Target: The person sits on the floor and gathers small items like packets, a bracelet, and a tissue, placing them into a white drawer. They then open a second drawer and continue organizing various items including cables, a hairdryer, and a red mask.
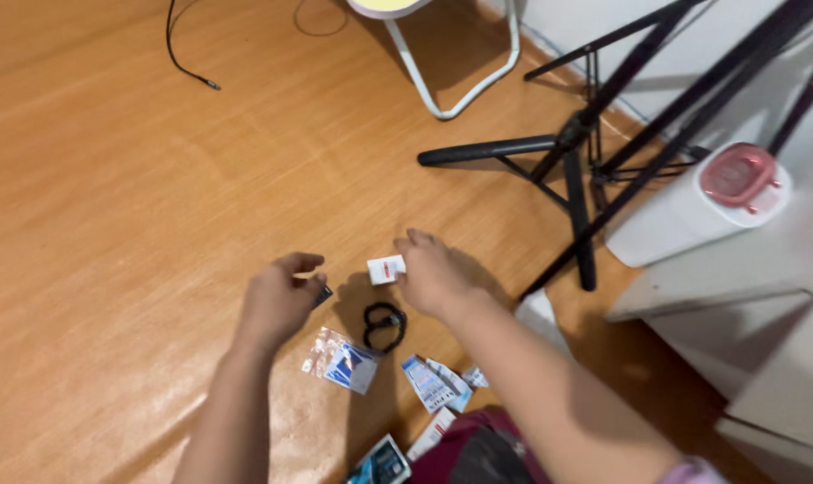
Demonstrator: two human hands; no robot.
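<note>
orange-brown wood-look flooring (111,224) filled the head view, seen from above. nearest the camera, a dark red cloth bundle (478,448) lay at the bottom edge, with a blue-and-black packet (381,463) and a slim white-and-red box (431,434) just beside it. a little farther out, torn blue-and-white wrappers (433,384) lay near the right forearm, and a crumpled clear-and-blue wrapper (342,360) lay near the left wrist. between these scraps, a coiled black cable (384,326) rested on the floor, between the two hands.

the left hand (279,300) hovered low over the floor with fingers curled loosely inward; a small dark object (323,295) showed at its fingertips, though whether it was pinched or merely touched could not be told. the right hand (433,273) reached forward, palm down, its thumb and forefinger closed on the edge of a small white box with a red mark (386,269), which sat just beyond the cable, between both hands.

farther off to the right stood a black tripod (576,152), one leg ending near the right hand. beside it lay a white cylindrical container with a pink lid (702,211), next to pale grey furniture (765,296). at the far edge were a white tubular stool frame (460,81) and a thin black wire (187,63).
</note>
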